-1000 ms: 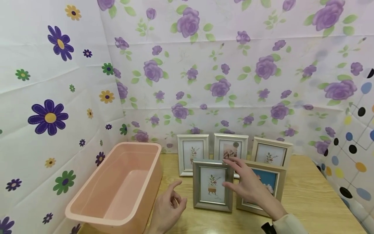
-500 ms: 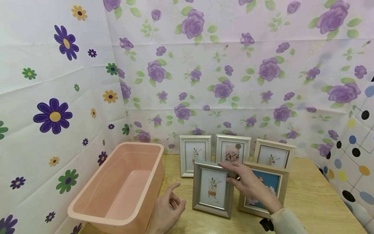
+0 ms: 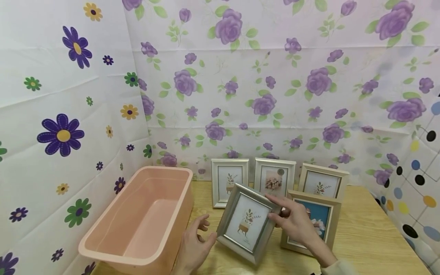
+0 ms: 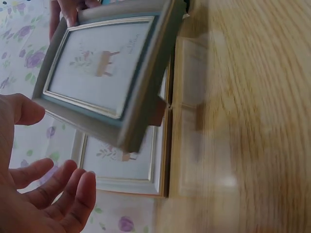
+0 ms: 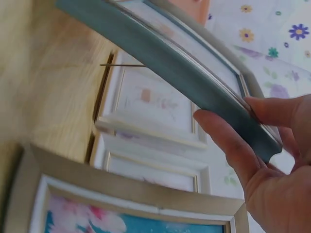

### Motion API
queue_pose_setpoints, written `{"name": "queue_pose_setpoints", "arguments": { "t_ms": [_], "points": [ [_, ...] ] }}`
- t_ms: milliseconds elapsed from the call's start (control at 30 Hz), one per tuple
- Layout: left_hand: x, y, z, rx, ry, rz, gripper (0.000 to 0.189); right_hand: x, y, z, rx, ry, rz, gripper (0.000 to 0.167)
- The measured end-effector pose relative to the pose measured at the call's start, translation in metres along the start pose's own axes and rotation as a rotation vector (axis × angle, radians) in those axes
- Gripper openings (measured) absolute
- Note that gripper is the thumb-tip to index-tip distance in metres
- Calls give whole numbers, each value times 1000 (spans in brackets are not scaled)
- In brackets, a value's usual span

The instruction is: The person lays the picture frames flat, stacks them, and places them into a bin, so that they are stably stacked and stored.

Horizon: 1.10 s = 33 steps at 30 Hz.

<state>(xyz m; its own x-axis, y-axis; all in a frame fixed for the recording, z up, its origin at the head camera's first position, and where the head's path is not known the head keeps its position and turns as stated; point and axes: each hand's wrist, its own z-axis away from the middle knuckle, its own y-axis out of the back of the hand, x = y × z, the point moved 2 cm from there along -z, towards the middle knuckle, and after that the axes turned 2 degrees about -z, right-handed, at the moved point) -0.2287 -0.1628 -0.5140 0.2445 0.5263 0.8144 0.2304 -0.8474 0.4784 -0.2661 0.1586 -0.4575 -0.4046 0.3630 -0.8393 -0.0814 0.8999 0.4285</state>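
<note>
My right hand pinches the upper right corner of a grey-silver picture frame, which is tilted and raised off the table. The right wrist view shows thumb and fingers on either side of its greenish edge. My left hand is at the frame's lower left corner, fingers spread and loosely bent. In the left wrist view the left thumb lies close to that corner; whether it touches is hard to tell. The frame's picture is a potted plant on a white ground.
Two white picture frames and a beige frame stand along the back. A beige frame with a blue flower picture stands at the right. A pink plastic basin is on the left of the wooden table.
My right hand has taken hold of the grey-silver frame, lifted it from standing on the table and tilted it. The left hand has moved slightly, its fingers opening toward the frame.
</note>
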Motion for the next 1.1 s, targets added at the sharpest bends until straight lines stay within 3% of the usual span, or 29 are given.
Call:
{"name": "queue_pose_setpoints", "arguments": {
  "t_ms": [100, 233, 333, 433, 567, 667, 867, 1100],
  "points": [
    [-3, -2, -2, -19, 45, 40, 56, -4, -1, 10, 48, -95, -95, 62],
    [-4, -4, -2, -84, 105, 152, 62, -5, -5, 23, 118, -284, -219, 67],
    [-6, -9, -1, -177, 150, 261, 69, -4, -11, 34, 175, -407, -329, 69],
    [-9, -15, 1, -319, 186, 422, 73, -3, -19, 43, 248, -492, -411, 69],
    [-14, -22, 1, -485, 228, 595, 71, -4, -28, 52, 325, -549, -475, 68],
    [-19, -25, 3, -550, 277, 657, 68, -5, -35, 59, 365, -573, -499, 69],
    [-21, -28, 6, -580, 371, 784, 64, -1, -45, 70, 420, -596, -539, 70],
    [-21, -30, 5, -508, 345, 760, 73, 9, -48, 81, 457, -623, -569, 68]
  ]
}}
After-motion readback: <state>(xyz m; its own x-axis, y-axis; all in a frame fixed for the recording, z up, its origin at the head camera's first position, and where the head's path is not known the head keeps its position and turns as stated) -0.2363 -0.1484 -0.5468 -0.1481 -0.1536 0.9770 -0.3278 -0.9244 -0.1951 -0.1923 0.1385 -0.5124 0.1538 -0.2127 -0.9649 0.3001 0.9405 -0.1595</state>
